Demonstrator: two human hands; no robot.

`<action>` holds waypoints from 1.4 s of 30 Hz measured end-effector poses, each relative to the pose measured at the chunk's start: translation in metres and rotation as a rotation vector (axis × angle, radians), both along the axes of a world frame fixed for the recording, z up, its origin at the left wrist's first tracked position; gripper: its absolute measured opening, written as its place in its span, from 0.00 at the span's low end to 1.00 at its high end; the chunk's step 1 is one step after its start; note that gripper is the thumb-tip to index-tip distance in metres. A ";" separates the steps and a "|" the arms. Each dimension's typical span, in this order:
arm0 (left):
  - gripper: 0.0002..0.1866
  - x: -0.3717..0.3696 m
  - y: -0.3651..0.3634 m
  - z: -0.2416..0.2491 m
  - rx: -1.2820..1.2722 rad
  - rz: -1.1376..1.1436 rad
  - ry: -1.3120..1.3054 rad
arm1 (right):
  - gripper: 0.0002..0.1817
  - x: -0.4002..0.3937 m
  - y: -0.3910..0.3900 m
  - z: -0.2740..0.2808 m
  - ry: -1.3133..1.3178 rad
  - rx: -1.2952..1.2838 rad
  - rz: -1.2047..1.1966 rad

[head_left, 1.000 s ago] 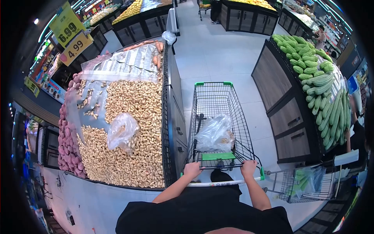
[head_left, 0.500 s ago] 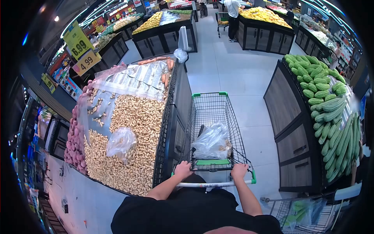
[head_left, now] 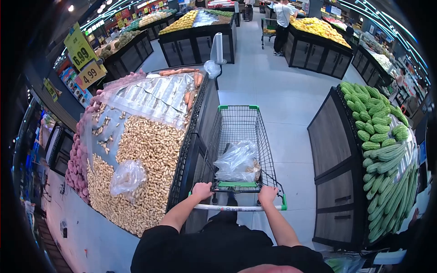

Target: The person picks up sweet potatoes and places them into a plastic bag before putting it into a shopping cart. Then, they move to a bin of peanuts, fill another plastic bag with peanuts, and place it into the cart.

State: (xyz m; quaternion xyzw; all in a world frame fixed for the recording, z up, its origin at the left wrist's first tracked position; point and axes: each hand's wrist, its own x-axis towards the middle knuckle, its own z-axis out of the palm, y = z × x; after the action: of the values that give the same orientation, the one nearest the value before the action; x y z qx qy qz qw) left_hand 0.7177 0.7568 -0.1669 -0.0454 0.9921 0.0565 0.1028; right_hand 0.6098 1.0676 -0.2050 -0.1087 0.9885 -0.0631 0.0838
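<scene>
My left hand (head_left: pixel 202 191) and my right hand (head_left: pixel 268 195) are closed on the two sides of a shopping cart (head_left: pixel 239 113), just ahead of its white handle bar (head_left: pixel 227 208). The cart is black wire with green corner pieces. Inside it, toward the near end, lies a clear plastic bag (head_left: pixel 236 160) with light brown contents that I cannot clearly make out. Close along the cart's left side stands a produce bin heaped with peanuts (head_left: pixel 145 159). Another crumpled clear bag (head_left: pixel 129 178) rests on the peanuts.
Bitter melons (head_left: pixel 373 109) and long ridged green gourds (head_left: pixel 396 191) fill a stand on the right. Carrots (head_left: pixel 187 98) and purplish-red roots (head_left: pixel 77 168) edge the peanut bin. A bag roll (head_left: pixel 219 48) stands at its corner. Farther up the aisle is a person (head_left: pixel 282 27) beside another cart (head_left: pixel 268 29).
The cart and both hands have shifted slightly left and up in view. The gourd stand has slid downward, and the second cart at lower right has mostly left view. Both hands keep their hold.
</scene>
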 end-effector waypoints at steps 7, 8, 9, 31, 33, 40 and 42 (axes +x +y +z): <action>0.26 -0.075 -0.018 0.014 0.180 0.014 -0.402 | 0.08 -0.068 -0.014 0.007 -0.016 0.063 0.024; 0.26 -0.083 -0.018 0.013 0.184 0.018 -0.399 | 0.08 -0.076 -0.015 0.008 -0.013 0.066 0.029; 0.25 -0.093 -0.018 0.014 0.179 0.004 -0.415 | 0.08 -0.087 -0.014 0.007 -0.029 0.059 0.027; 0.29 -0.283 -0.046 0.001 0.342 -0.083 -0.524 | 0.12 -0.277 -0.031 0.013 0.039 -0.087 -0.016; 0.29 -0.310 -0.047 0.015 0.430 -0.008 -0.704 | 0.11 -0.292 -0.034 0.017 0.051 -0.083 -0.003; 0.24 -0.357 -0.050 0.025 0.313 -0.035 -0.594 | 0.06 -0.341 -0.045 0.030 0.049 -0.098 -0.013; 0.23 -0.368 -0.053 0.018 0.286 -0.048 -0.581 | 0.05 -0.356 -0.047 0.038 0.010 -0.092 -0.043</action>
State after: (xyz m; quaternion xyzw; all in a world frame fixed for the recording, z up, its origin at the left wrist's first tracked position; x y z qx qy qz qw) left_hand 0.3501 0.7035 -0.1490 -0.0213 0.9040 0.1778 0.3883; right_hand 0.2538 1.0204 -0.1670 -0.0914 0.9871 -0.1095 0.0723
